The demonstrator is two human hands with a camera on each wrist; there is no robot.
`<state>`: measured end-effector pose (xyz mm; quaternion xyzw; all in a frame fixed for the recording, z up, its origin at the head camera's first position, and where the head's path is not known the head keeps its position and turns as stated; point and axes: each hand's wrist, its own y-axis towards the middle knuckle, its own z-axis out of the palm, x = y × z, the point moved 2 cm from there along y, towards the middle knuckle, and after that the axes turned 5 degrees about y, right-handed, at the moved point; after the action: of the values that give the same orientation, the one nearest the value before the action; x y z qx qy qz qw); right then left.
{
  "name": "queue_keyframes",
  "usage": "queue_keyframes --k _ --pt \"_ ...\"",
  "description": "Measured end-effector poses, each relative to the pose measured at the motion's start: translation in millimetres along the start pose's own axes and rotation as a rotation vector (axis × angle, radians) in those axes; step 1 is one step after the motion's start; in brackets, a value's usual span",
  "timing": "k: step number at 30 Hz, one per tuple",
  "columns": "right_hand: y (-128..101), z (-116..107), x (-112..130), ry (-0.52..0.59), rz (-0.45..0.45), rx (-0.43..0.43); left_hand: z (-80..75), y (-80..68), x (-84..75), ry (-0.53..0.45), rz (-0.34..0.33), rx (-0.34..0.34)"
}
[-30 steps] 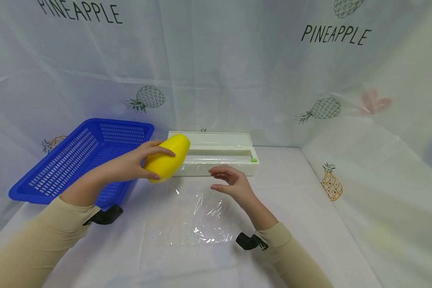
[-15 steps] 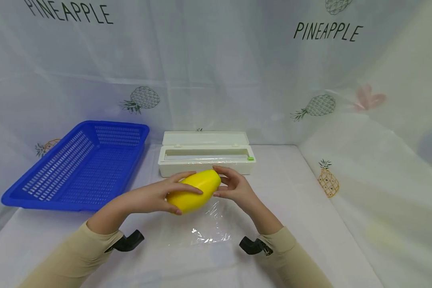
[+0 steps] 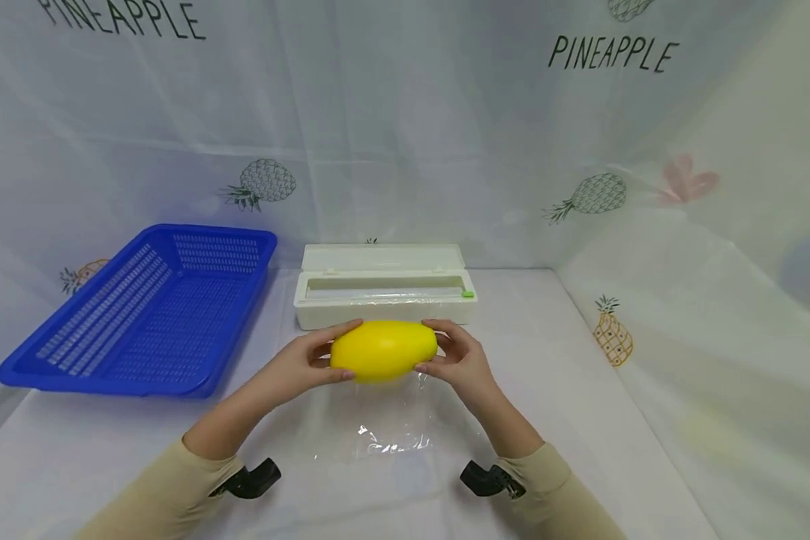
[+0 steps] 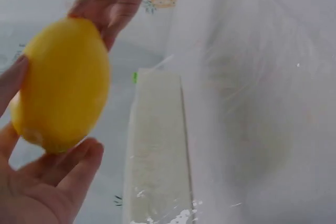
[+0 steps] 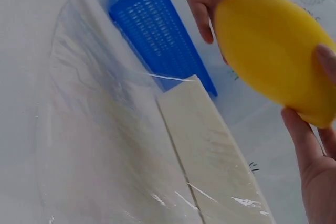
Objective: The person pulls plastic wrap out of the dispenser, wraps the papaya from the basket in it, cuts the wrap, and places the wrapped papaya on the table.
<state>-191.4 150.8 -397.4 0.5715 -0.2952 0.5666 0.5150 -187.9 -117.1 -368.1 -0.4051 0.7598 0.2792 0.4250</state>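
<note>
A smooth yellow oval fruit (image 3: 385,349) is held level between both hands above a sheet of clear cling film (image 3: 378,420) spread on the white table. My left hand (image 3: 310,361) grips its left end, and my right hand (image 3: 454,356) grips its right end. In the left wrist view the fruit (image 4: 60,85) lies between my thumb and fingers (image 4: 79,166), with the other hand at its far end. In the right wrist view the fruit (image 5: 275,51) fills the upper right, held by my fingers (image 5: 304,145).
A white cling-film dispenser box (image 3: 383,286) with its lid open stands just behind the fruit. A blue slotted basket (image 3: 145,307) sits at the back left. Pineapple-print sheets wall in the table at the back and right (image 3: 682,300).
My left hand carried the fruit from beside the basket to the middle over the film. My right hand came up and took its right end; the fruit now lies level.
</note>
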Motion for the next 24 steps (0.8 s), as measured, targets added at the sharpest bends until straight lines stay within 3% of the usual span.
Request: queue_keyframes --k 3,7,15,24 --pt "0.8 -1.3 -1.2 -0.015 -0.011 -0.074 2.3 4.7 6.5 -0.060 -0.064 -0.105" --pt "4.3 -6.9 -6.4 -0.093 0.042 -0.107 7.1 11.3 15.3 -0.088 -0.106 -0.191" --pt "8.0 -22.5 -27.6 -0.322 0.188 -0.110 25.3 24.6 43.4 -0.090 -0.200 -0.195" --pt "9.7 -30.5 -41.8 -0.399 0.224 -0.093 33.1 34.0 59.4 -0.072 -0.286 -0.191"
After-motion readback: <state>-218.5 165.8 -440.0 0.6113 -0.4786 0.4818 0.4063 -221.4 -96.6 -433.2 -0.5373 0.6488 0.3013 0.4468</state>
